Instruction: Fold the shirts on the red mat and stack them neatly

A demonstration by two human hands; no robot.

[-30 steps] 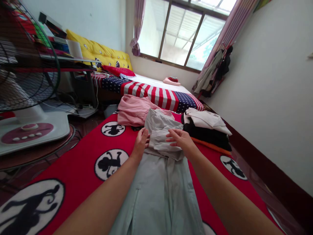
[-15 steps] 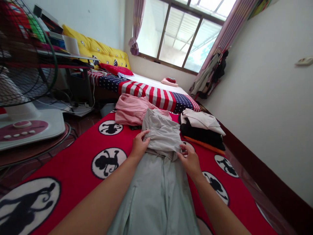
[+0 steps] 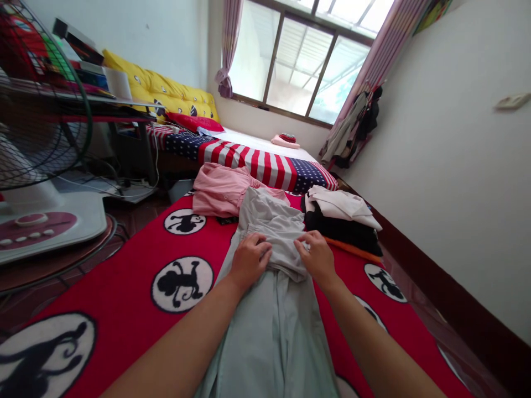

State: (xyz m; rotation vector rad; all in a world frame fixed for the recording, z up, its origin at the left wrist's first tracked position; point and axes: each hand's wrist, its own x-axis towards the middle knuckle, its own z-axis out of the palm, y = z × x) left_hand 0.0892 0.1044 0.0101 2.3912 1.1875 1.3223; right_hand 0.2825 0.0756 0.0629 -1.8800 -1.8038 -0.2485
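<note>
The left forearm (image 3: 178,337) and right forearm (image 3: 373,348) are bare and smooth, widening from narrow wrists behind the hands. The left hand (image 3: 250,261) and right hand (image 3: 316,258) have slender fingers.

We're riding on the person's head here: one wide camera, tipped forward and down, looking right over the left hand (image 3: 250,261) and right hand (image 3: 316,258), close in at lower centre! The red cover (image 3: 103,276) fills the lower frame, the view stretches out to the window (image 3: 298,61) at top centre, and a fan (image 3: 41,110) crowds the left edge.
</note>
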